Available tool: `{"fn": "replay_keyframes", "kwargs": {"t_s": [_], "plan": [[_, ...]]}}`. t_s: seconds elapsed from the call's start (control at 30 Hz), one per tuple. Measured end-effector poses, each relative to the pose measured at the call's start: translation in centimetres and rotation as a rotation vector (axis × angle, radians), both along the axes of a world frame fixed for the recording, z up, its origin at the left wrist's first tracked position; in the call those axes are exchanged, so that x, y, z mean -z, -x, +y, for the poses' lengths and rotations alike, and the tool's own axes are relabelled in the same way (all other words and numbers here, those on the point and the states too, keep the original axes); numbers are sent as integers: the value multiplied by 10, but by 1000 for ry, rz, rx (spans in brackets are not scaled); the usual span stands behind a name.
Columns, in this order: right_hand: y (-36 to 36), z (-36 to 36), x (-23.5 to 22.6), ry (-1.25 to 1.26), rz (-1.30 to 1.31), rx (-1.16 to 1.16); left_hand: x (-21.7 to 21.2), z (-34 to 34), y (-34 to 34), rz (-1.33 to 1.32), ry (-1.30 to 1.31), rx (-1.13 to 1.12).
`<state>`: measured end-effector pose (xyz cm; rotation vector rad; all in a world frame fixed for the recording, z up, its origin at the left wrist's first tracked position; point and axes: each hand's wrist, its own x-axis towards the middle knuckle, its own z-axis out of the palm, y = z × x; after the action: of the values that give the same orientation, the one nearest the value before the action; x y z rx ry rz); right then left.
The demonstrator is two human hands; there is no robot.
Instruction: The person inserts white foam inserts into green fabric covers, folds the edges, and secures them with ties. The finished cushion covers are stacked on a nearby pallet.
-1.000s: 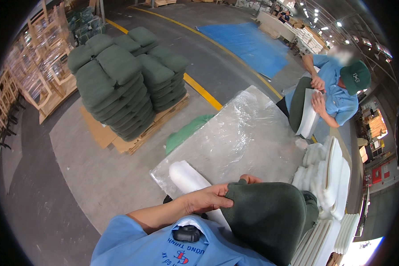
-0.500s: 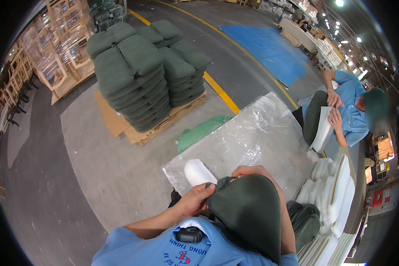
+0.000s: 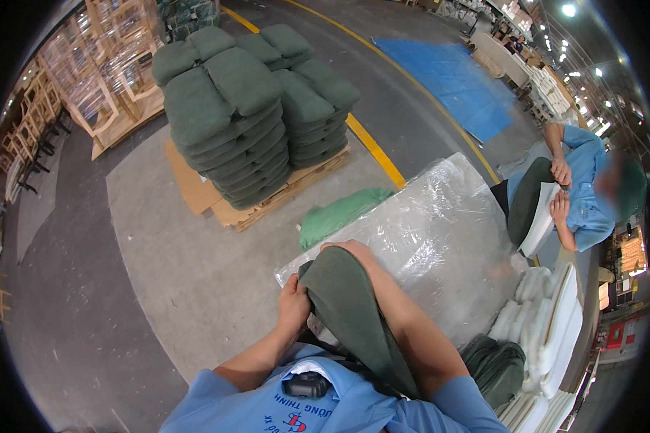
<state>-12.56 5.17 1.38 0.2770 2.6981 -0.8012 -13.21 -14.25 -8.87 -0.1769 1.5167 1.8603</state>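
A dark green cushion cover (image 3: 339, 296) slants across my front, its near end against my body. My left hand (image 3: 293, 306) is closed on the cover's left edge, with the thumb on the fabric. At the far end, my right hand (image 3: 355, 254) wraps over the edge, its fingers partly hidden behind the cloth. My right forearm lies along the cover's right side. How much filling sits inside cannot be seen. Below both hands is a table wrapped in clear plastic (image 3: 433, 238).
White cushion pads (image 3: 538, 325) are piled at the right beside folded dark green covers (image 3: 495, 364). Stacked green cushions (image 3: 231, 108) stand on a pallet (image 3: 296, 189) at the far left. A green bag (image 3: 343, 214) lies beyond the table. A co-worker (image 3: 581, 187) handles a green cover and white pad.
Both hands have moved away from my body, pulling the cover longer and narrower. A white rounded pad seen earlier beyond my left hand is now out of sight behind the cover.
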Motion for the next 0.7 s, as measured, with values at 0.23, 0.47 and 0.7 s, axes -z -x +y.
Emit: {"fn": "replay_keyframes", "kwargs": {"t_s": [0.23,0.47,0.7], "plan": [[-49,63,127,116,32,319,33,26,5,223,83,386],[-158,58,-29,547,17,360,28,16,93,275,-52,908],[-364,-2,-112,1036,276,687,36,50,112,624,41,1276]]}}
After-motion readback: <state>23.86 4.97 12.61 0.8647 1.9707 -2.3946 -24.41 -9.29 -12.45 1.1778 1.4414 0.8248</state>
